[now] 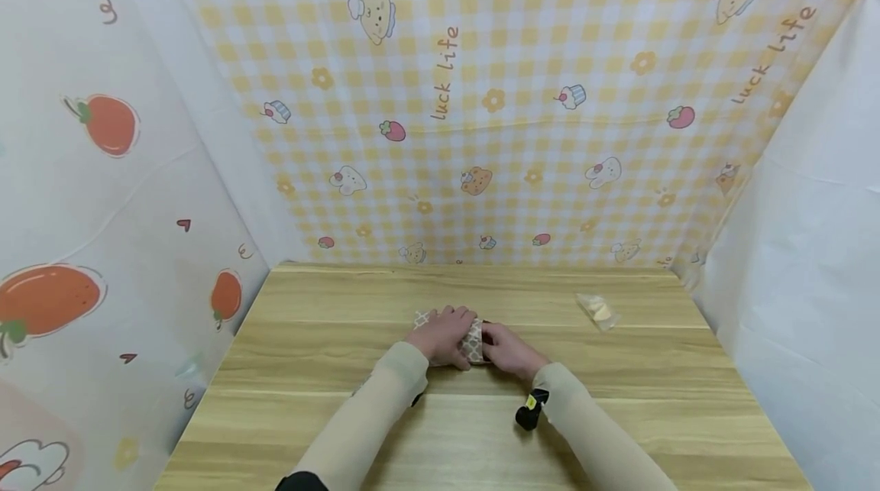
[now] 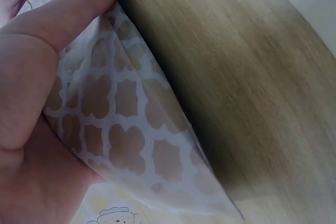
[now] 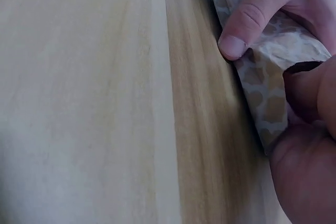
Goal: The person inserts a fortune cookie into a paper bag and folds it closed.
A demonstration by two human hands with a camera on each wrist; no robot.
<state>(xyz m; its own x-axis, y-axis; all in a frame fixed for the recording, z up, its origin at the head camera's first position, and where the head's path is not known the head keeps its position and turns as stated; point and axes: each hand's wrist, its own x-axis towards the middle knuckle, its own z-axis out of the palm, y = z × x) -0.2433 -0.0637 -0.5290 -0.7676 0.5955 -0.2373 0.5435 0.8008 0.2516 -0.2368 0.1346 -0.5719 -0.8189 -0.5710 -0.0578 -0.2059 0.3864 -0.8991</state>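
A brown wrapping paper (image 2: 126, 150) with a white lattice pattern forms a flat packet on the table. My left hand (image 1: 443, 334) lies across it from above, the thumb (image 3: 233, 45) pressing on its near edge and the other fingers over the far side. At the packet's right end, my right hand (image 1: 512, 350) has its fingers bent into the open end of the paper, with a dark edge (image 3: 303, 66) showing beside them. What lies inside is mostly hidden by paper and hands. To the left, the paper narrows to a pointed corner (image 2: 228, 205).
A small clear plastic bag (image 1: 598, 311) with a pale piece inside lies at the right rear of the wooden table (image 1: 330, 430). A yellow checked cloth (image 1: 516, 147) hangs behind the table, and white sheets flank it. A black wrist camera (image 1: 529, 411) sits at the right sleeve.
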